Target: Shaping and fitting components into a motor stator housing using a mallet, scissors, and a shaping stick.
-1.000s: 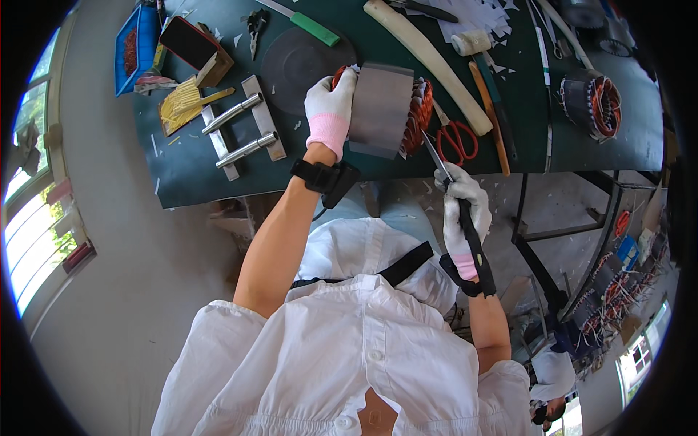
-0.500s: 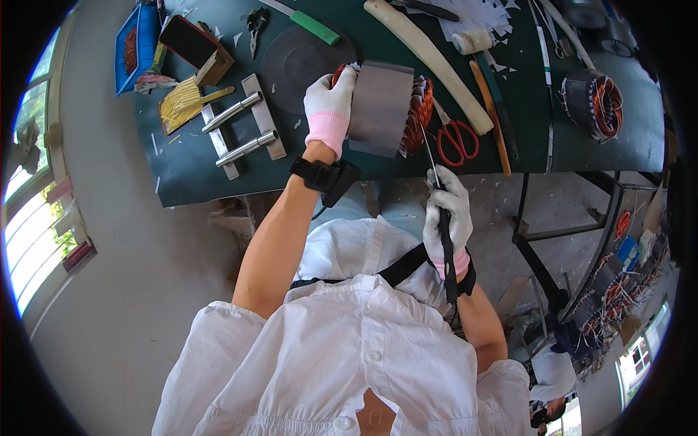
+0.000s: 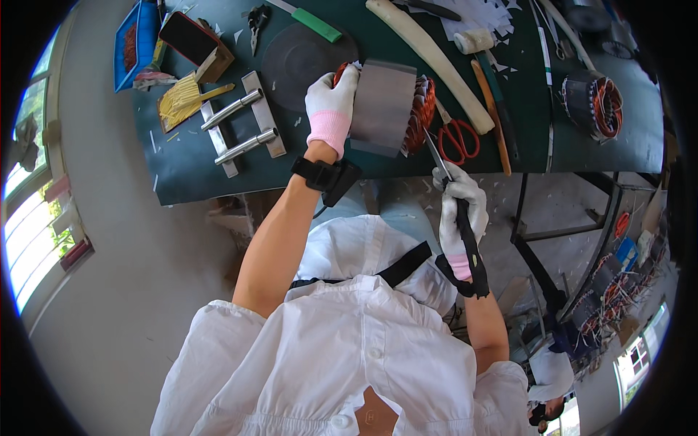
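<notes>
A motor stator (image 3: 382, 107), a grey laminated cylinder with reddish copper windings (image 3: 422, 109) at its ends, lies on its side near the table's front edge. My left hand (image 3: 334, 96), in a white glove with a pink cuff, is closed round its left end. Below the right-hand windings, my gloved right hand (image 3: 464, 207) grips a long pointed metal tool (image 3: 436, 151) with a black handle; its exact kind is unclear. The tool's tip is at the lower edge of the windings, and I cannot tell whether it touches them. Red-handled scissors (image 3: 458, 142) lie just right of the stator.
Left on the green table (image 3: 174, 174) are a metal two-bar frame (image 3: 240, 123), yellow strips (image 3: 181, 105), a phone (image 3: 190, 38) and a blue tray (image 3: 137, 43). A pale curved bar (image 3: 429, 62), wooden stick (image 3: 492, 116) and second stator (image 3: 592, 105) lie right.
My right hand has moved slightly right and turned the tool, whose metal part now looks broader. The tip has dropped a little along the windings. My left hand keeps its hold on the stator.
</notes>
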Demonstrator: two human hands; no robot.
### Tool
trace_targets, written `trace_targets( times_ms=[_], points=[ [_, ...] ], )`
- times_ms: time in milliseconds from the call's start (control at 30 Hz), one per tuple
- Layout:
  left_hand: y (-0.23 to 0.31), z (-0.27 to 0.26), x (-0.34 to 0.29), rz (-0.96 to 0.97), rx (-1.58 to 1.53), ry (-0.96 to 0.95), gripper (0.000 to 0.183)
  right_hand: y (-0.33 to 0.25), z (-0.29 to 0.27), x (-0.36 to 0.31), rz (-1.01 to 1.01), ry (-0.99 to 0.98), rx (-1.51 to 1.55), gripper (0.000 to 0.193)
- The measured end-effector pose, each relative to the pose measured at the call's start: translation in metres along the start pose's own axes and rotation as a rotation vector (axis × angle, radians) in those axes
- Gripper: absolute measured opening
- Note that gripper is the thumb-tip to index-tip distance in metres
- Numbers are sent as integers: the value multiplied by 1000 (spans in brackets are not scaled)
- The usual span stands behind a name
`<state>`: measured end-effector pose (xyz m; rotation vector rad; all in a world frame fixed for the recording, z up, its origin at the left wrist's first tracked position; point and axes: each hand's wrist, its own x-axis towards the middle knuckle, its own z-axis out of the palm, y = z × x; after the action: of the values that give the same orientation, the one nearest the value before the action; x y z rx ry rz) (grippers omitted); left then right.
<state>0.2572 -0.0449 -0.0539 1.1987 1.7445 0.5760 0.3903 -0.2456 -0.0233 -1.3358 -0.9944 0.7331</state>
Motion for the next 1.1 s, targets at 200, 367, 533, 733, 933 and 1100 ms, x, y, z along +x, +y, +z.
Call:
trace_targets(
  times_ms=[200, 367, 533, 733, 933, 1100],
  points=[
    [3, 1, 0, -9, 3, -16, 45, 21, 13, 1, -79, 2, -81, 12],
    [0, 2, -3, 1, -26, -14, 44, 22, 16, 25, -152, -54, -228, 15],
    [-3, -5, -5, -2, -42, -2, 42, -14, -25, 72, 384, -36, 115, 15],
    [-1, 5, -9, 30, -84, -71, 34, 73, -140, 149, 671, 370, 595, 41],
    [-5, -6, -1, 29, -4, -6, 42, 64, -63, 92, 426, -159, -737, 49],
    [6, 6, 7, -8, 35, -57, 47, 103, -22, 41, 347, -360, -1586, 67]
  ],
)
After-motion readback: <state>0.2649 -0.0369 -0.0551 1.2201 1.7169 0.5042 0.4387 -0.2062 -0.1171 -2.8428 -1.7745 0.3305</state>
